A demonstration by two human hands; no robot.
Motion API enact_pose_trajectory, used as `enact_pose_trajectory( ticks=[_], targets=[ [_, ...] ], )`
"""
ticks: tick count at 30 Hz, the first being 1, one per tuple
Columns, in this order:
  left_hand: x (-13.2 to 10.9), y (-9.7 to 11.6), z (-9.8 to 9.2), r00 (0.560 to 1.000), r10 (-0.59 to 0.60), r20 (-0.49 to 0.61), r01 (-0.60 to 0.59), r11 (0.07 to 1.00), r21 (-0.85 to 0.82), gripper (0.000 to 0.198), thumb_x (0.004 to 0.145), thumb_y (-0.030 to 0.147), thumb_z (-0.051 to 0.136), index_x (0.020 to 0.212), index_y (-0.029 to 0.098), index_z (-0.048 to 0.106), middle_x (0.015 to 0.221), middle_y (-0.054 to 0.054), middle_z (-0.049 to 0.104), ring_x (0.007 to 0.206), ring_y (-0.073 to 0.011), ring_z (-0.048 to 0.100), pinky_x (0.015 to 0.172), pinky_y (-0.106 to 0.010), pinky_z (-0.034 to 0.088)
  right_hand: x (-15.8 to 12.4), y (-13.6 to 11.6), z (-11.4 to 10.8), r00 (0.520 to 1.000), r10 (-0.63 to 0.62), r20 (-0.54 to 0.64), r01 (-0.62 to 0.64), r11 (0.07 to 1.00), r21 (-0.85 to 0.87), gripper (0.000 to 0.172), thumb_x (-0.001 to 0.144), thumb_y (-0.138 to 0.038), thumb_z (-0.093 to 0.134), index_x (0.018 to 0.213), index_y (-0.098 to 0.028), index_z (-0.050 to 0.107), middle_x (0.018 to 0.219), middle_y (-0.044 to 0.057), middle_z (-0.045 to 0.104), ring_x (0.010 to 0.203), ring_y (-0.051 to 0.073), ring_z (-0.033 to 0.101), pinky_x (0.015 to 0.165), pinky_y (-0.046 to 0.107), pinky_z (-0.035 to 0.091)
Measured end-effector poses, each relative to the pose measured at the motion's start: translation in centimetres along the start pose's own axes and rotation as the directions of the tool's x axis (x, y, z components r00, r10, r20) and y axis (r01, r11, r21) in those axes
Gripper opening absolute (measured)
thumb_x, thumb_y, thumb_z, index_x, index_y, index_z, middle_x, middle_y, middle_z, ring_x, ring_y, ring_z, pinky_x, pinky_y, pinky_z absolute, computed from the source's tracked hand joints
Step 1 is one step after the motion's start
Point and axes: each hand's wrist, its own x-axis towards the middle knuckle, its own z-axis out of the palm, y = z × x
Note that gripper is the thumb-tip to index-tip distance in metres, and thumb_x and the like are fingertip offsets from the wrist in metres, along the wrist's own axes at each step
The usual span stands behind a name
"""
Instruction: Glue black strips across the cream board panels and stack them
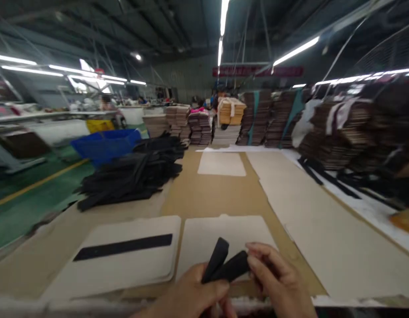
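Note:
Black fabric strips [229,266] are held above the front edge of the table, with two ends fanned apart. My left hand [199,289] is closed round them, its thumb on top. The fingertips of my right hand [277,278] pinch the right end of one strip. Below and behind my hands lies a pale rectangular panel [204,238] with rounded corners. To its left, another pale panel [124,269] carries one black strip [124,247] lying flat across it.
A heap of black strips [134,172] lies at the table's left. Farther back are a pale sheet [221,163], stacked brown pieces [257,117] and a blue bin [106,143] beside the table. A long pale sheet [323,221] covers the right side.

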Motion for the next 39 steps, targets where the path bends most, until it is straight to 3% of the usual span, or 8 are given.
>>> enact_pose_trajectory(
  ticks=[7, 12, 17, 20, 23, 28, 32, 39],
  targets=[
    [0.5, 0.0, 0.6, 0.996, 0.017, 0.088, 0.003, 0.975, -0.222, 0.052, 0.075, 0.05, 0.067, 0.109, 0.014, 0.051, 0.075, -0.005, 0.069, 0.04, -0.0075, 0.055, 0.031, -0.013, 0.033, 1.1, 0.9, -0.3, 0.977, -0.215, 0.004, 0.215, 0.975, -0.06, 0.026, 0.089, -0.033, 0.059, 0.112, -0.03, 0.07, 0.116, 0.005, 0.066, 0.105, 0.018, 0.064, 0.086, 0.021, 0.053],
    [0.8, -0.5, 0.8, 0.997, 0.027, 0.072, -0.011, 0.977, -0.212, 0.05, 0.076, 0.046, 0.066, 0.111, 0.013, 0.054, 0.074, -0.006, 0.068, 0.037, -0.0069, 0.053, 0.029, -0.012, 0.033, 0.8, 0.8, 0.2, 0.99, -0.137, 0.015, 0.138, 0.99, -0.04, 0.022, 0.088, -0.034, 0.06, 0.107, -0.029, 0.068, 0.107, 0.004, 0.065, 0.095, 0.016, 0.065, 0.077, 0.018, 0.054],
    [1.1, -1.1, 0.9, 0.998, 0.046, 0.032, -0.04, 0.986, -0.159, 0.037, 0.083, 0.045, 0.059, 0.099, 0.012, 0.061, 0.071, -0.004, 0.066, 0.037, -0.0063, 0.053, 0.028, -0.011, 0.03, 0.7, 1.5, 0.1, 0.995, -0.101, -0.02, 0.1, 0.994, -0.039, 0.015, 0.083, -0.037, 0.065, 0.093, -0.027, 0.067, 0.129, 0.006, 0.052, 0.095, 0.016, 0.064, 0.077, 0.022, 0.055],
    [1.3, -1.3, 1.2, 0.999, 0.046, 0.007, -0.044, 0.982, -0.186, 0.034, 0.083, 0.045, 0.059, 0.094, 0.012, 0.061, 0.071, -0.004, 0.066, 0.036, -0.006, 0.053, 0.029, -0.011, 0.029, 0.6, 1.5, 0.2, 0.986, -0.149, -0.08, 0.136, 0.98, -0.148, 0.016, 0.081, -0.038, 0.068, 0.077, -0.024, 0.063, 0.112, 0.005, 0.059, 0.097, 0.018, 0.062, 0.078, 0.021, 0.052],
    [1.3, -1.1, 1.3, 0.999, 0.046, 0.014, -0.042, 0.978, -0.202, 0.034, 0.081, 0.045, 0.061, 0.093, 0.013, 0.06, 0.073, -0.004, 0.067, 0.038, -0.0068, 0.055, 0.029, -0.011, 0.03, 0.5, 0.9, 0.4, 0.991, -0.132, 0.016, 0.133, 0.977, -0.166, 0.017, 0.088, -0.038, 0.059, 0.079, -0.024, 0.06, 0.081, 0.0, 0.061, 0.076, 0.013, 0.062, 0.066, 0.018, 0.051],
    [0.2, -1.7, 0.0, 0.997, -0.04, 0.06, 0.046, 0.995, -0.093, 0.047, 0.078, 0.037, 0.064, 0.119, 0.017, 0.053, 0.083, -0.006, 0.073, 0.052, -0.0093, 0.063, 0.037, -0.011, 0.037, 0.6, 0.7, -1.2, 0.949, -0.24, 0.206, 0.28, 0.94, -0.197, 0.02, 0.093, -0.032, 0.052, 0.106, -0.028, 0.066, 0.087, 0.0, 0.068, 0.08, 0.013, 0.066, 0.07, 0.018, 0.053],
    [-1.8, -2.8, -2.4, 0.993, -0.1, -0.065, 0.097, 0.995, -0.037, 0.045, 0.074, 0.038, 0.067, 0.11, 0.015, 0.053, 0.095, -0.013, 0.074, 0.059, -0.0136, 0.068, 0.039, -0.013, 0.035, 1.1, 2.5, -5.0, 0.976, -0.218, -0.015, 0.202, 0.927, -0.316, 0.02, 0.085, -0.04, 0.061, 0.094, -0.027, 0.073, 0.091, 0.002, 0.072, 0.081, 0.016, 0.069, 0.07, 0.019, 0.055],
    [-2.8, -1.7, -4.5, 0.933, 0.017, -0.36, 0.015, 0.996, 0.087, 0.046, 0.076, 0.053, 0.065, 0.098, 0.015, 0.055, 0.063, -0.004, 0.069, 0.049, -0.0123, 0.056, 0.042, -0.019, 0.038, 2.4, 3.5, -8.1, 0.963, 0.075, -0.26, -0.164, 0.927, -0.337, 0.038, 0.073, -0.058, 0.062, 0.085, -0.024, 0.075, 0.067, 0.002, 0.07, 0.063, 0.02, 0.065, 0.051, 0.024, 0.051]
  ],
)
